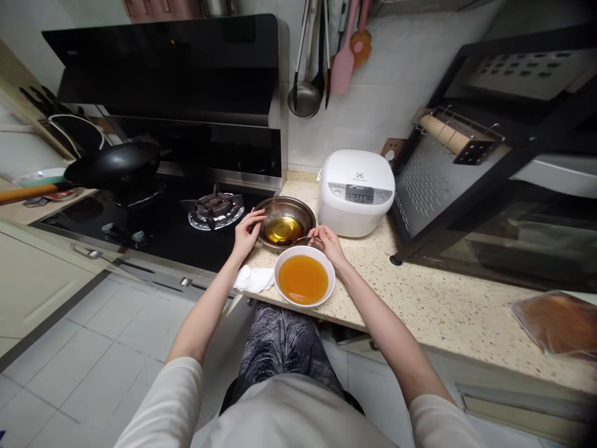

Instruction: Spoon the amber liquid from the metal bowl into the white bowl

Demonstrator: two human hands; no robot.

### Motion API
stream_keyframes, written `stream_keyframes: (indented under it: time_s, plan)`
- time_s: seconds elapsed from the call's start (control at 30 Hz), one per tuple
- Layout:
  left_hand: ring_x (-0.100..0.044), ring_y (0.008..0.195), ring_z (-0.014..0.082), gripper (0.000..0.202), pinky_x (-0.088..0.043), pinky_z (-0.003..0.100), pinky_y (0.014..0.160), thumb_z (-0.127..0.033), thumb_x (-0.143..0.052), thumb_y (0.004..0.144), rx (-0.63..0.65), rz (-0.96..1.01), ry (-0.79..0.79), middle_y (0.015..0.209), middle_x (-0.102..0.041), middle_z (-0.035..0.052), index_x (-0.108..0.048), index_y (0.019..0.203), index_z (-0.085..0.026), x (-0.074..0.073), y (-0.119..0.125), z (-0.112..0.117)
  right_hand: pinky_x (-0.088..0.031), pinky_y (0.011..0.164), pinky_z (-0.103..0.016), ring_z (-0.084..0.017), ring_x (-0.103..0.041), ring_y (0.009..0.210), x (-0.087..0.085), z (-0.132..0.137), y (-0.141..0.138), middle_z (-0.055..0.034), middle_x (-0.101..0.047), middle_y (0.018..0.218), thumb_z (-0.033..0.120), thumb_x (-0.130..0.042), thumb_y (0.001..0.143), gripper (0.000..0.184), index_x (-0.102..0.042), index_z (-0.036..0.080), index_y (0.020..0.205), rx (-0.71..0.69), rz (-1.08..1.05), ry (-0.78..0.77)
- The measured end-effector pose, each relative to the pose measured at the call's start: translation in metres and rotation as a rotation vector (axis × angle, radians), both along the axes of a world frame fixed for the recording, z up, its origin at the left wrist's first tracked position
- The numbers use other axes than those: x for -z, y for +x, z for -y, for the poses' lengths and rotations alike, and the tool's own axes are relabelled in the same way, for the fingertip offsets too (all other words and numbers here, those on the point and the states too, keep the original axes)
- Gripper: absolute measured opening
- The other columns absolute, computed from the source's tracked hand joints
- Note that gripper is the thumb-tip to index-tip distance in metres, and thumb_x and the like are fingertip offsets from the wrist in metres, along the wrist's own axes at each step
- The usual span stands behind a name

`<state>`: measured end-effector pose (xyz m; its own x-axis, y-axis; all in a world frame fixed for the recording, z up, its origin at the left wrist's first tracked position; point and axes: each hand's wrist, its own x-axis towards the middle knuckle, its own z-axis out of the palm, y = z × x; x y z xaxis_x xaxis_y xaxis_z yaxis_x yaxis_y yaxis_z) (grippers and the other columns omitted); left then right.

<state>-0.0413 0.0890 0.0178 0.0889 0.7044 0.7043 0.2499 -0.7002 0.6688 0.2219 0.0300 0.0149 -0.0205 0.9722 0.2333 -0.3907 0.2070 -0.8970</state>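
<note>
A steel bowl (298,210) with yellow liquid sits on the speckled counter (420,298), beside the hob. My left hand (246,231) rests on its near-left rim, fingers curled over the edge. My right hand (328,242) pinches the handle of a spoon (298,239) whose bowl dips into the yellow liquid. In front of the steel bowl stands a white bowl (304,278) full of orange liquid, just under my right hand. A white cloth (254,278) lies at the counter's edge to the left of the white bowl.
A white rice cooker (357,190) stands right of the steel bowl. The black gas hob (153,218) with a burner (213,208) and a black pan (114,163) is to the left. A black rack (471,180) fills the right side. Utensils (321,56) hang on the wall.
</note>
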Motion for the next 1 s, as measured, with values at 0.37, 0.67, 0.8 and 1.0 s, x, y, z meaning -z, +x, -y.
stream_keyframes:
  time_s: [0.37, 0.67, 0.8, 1.0]
  plan:
    - [-0.063, 0.127, 0.0244, 0.019, -0.036, 0.053, 0.124, -0.028, -0.059, 0.094, -0.003, 0.002, -0.007, 0.128, -0.070, 0.0073, -0.076, 0.103, -0.023, 0.002, -0.001, 0.000, -0.056, 0.069, -0.028, -0.011, -0.059, 0.064, -0.005, 0.002, 0.001, -0.0002, -0.062, 0.078, 0.063, -0.073, 0.079, 0.048, -0.052, 0.021, 0.070, 0.027, -0.039, 0.010]
    - [-0.064, 0.124, 0.0239, 0.020, -0.037, 0.053, 0.123, -0.032, -0.059, 0.095, -0.003, 0.000, -0.004, 0.127, -0.071, 0.0066, -0.076, 0.102, -0.024, 0.001, -0.001, 0.000, -0.056, 0.070, -0.029, -0.013, -0.058, 0.067, -0.017, 0.006, 0.011, -0.0004, -0.061, 0.079, 0.058, -0.070, 0.084, 0.044, -0.050, 0.022, 0.070, 0.075, -0.076, 0.048]
    - [-0.063, 0.127, 0.0246, 0.020, -0.035, 0.053, 0.124, -0.032, -0.059, 0.095, -0.006, 0.000, -0.011, 0.128, -0.070, 0.0065, -0.076, 0.103, -0.024, 0.002, -0.001, -0.001, -0.055, 0.067, -0.028, -0.013, -0.056, 0.067, -0.024, 0.008, 0.017, -0.0003, -0.059, 0.077, 0.054, -0.071, 0.085, 0.042, -0.049, 0.022, 0.070, 0.085, -0.099, 0.065]
    - [-0.063, 0.127, 0.0243, 0.020, -0.036, 0.054, 0.124, -0.030, -0.059, 0.094, 0.002, 0.004, -0.005, 0.127, -0.070, 0.0070, -0.076, 0.103, -0.023, 0.002, -0.001, -0.001, -0.054, 0.065, -0.030, -0.015, -0.054, 0.067, -0.033, 0.011, 0.026, -0.0008, -0.056, 0.075, 0.049, -0.072, 0.085, 0.039, -0.049, 0.023, 0.070, 0.094, -0.120, 0.090]
